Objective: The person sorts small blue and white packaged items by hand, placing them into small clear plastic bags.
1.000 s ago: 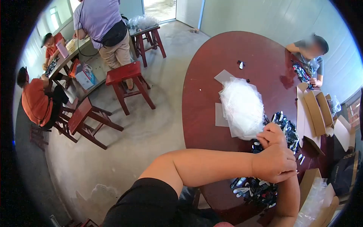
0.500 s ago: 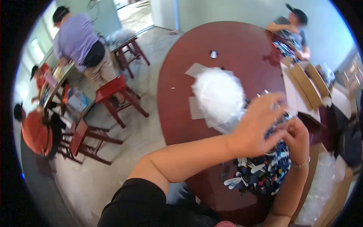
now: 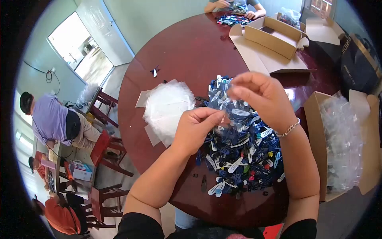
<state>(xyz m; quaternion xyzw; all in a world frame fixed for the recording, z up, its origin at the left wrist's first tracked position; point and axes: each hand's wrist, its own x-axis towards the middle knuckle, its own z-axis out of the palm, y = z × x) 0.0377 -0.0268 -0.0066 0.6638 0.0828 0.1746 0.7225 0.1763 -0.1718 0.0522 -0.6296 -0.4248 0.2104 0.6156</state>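
Observation:
A heaped pile of snap hair clips (image 3: 246, 159), mostly navy, black and white with some red and yellow, lies on the table before me. Above its left side my left hand (image 3: 197, 127) is closed in a pinch on a clear plastic bag (image 3: 227, 125), through which clips show. My right hand (image 3: 264, 101) is over the pile's upper part, fingers curled toward the thumb. Its fingertips are blurred, and what they hold, if anything, cannot be made out. Left of the pile sits a stack of thin translucent white sheets or bags (image 3: 169, 109).
An open carton of clear plastic packs (image 3: 342, 143) stands at the right. A flattened cardboard box (image 3: 274, 38) lies at the back of the round red table (image 3: 179, 47). Across it, a person's hands (image 3: 250, 15) are near more clips. Other people and red stools (image 3: 105, 149) are at left.
My view has turned to the right and down. My hands, formerly overlapping over the pile, are now apart, the left one lower and the right one raised.

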